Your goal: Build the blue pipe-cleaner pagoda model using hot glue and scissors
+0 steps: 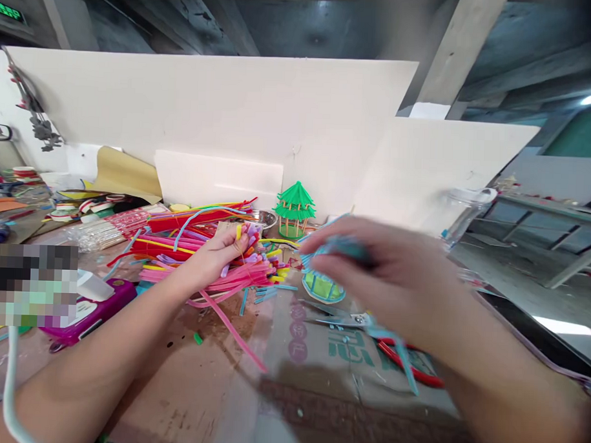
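Observation:
My left hand (219, 254) is closed around the ends of several purple and yellow pipe cleaners (251, 236) at the edge of a colourful heap. Blurred by motion, my right hand (385, 270) curls over light-blue pipe cleaners (343, 246); a light-blue strand (407, 367) hangs below it. Just left of that hand stands a small round piece with a green base and light-blue edging (323, 287), its upper part partly hidden. Under the right hand lie scissors with red handles (411, 368), blades pointing left. A small green pavilion model (296, 212) stands behind.
Pink pipe cleaners (226, 277) spread across the table, near a metal bowl (265, 218). A flattened printed bag (314, 371) covers the front middle. At left are a purple device (91, 311), a white cable (11, 386) and ribbon spools (99, 205). White board (231, 109) walls the back.

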Demonstrator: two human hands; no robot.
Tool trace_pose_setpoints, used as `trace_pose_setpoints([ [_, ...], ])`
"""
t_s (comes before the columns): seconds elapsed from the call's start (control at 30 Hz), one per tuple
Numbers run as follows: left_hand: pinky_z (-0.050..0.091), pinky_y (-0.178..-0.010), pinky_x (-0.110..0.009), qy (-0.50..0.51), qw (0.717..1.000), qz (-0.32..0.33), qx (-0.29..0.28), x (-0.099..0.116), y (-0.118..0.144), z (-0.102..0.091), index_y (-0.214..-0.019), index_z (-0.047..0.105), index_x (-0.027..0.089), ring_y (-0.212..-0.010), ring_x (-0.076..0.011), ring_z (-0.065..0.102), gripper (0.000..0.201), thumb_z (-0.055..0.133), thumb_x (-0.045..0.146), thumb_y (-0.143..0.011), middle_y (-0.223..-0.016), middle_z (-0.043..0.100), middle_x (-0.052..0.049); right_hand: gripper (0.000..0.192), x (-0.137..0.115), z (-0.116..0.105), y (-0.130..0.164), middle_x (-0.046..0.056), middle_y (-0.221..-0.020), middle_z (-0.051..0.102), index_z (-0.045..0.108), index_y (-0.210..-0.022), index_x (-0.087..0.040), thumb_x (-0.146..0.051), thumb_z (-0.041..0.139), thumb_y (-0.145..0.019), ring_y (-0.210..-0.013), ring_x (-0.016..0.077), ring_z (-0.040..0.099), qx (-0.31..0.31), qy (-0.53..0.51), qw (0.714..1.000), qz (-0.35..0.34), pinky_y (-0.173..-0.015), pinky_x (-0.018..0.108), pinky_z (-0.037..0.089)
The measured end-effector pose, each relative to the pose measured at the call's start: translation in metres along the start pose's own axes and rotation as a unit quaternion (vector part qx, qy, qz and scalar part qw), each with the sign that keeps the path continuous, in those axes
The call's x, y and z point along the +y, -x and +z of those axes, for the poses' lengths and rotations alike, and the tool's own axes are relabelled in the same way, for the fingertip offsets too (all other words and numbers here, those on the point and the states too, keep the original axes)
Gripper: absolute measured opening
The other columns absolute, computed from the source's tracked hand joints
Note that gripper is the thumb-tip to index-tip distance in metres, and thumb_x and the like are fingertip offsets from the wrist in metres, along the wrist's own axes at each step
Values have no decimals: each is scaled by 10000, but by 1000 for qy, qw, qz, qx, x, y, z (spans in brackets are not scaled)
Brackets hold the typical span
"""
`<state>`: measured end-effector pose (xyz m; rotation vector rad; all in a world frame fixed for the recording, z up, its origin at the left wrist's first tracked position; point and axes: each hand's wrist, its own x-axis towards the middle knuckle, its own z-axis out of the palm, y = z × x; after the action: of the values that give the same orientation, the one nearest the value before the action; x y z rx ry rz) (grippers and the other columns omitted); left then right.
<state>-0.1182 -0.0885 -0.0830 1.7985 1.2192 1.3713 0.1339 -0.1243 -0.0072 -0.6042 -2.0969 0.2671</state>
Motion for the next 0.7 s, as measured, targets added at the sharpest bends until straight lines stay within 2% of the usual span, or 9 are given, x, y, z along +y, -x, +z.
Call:
trace_pose_setpoints([
  [0.07,419,-707,-290,-4,1000,0,-16,5,1,1,-803,579,199,-796,-180,473,375,562,572,-842,-812,530,-24,90,16,24,-7,27,-788,690,743,-848,-216,-187,660,-862,-750,171,629,-73,50,996,-7,-697,317,493],
  [0.1,418,-708,-283,1,1000,1,-28,7,1,2,-813,571,197,-784,-170,468,383,566,579,-838,-807,522,-16,111,25,36,-11,31,-782,686,746,-866,-204,-157,645,-863,-752,171,626,-98,69,993,-5,-695,312,477],
  [0.23,399,-665,-252,22,996,10,-81,12,1,6,-835,531,198,-699,-132,419,413,555,611,-838,-776,479,16,151,47,61,-15,29,-833,684,741,-961,-192,-152,631,-867,-771,150,615,-93,50,994,12,-712,278,448],
  [0.4,387,-622,-248,-4,995,16,-96,14,1,11,-814,510,199,-686,-135,399,452,534,650,-827,-757,444,15,177,45,64,-5,8,-811,631,746,-982,-226,-151,634,-868,-709,120,568,-81,40,996,-25,-640,235,399],
  [0.5,383,-622,-253,-22,995,13,-99,12,1,11,-823,498,203,-683,-139,391,455,508,658,-837,-748,437,15,122,44,61,-4,8,-762,592,742,-873,-200,-175,623,-890,-699,124,554,-51,45,997,-41,-623,236,391],
  [0.63,353,-607,-245,-23,996,16,-80,3,0,7,-827,498,210,-662,-136,366,394,512,602,-867,-731,421,24,107,44,47,-12,12,-774,611,703,-811,-185,-193,637,-894,-749,142,582,27,40,999,-19,-683,256,423],
  [0.7,354,-611,-242,-14,997,15,-78,0,0,5,-842,510,211,-665,-136,372,381,518,591,-870,-734,430,24,83,44,41,-16,13,-802,632,702,-831,-189,-189,644,-889,-780,146,594,27,42,999,-12,-712,264,430],
])
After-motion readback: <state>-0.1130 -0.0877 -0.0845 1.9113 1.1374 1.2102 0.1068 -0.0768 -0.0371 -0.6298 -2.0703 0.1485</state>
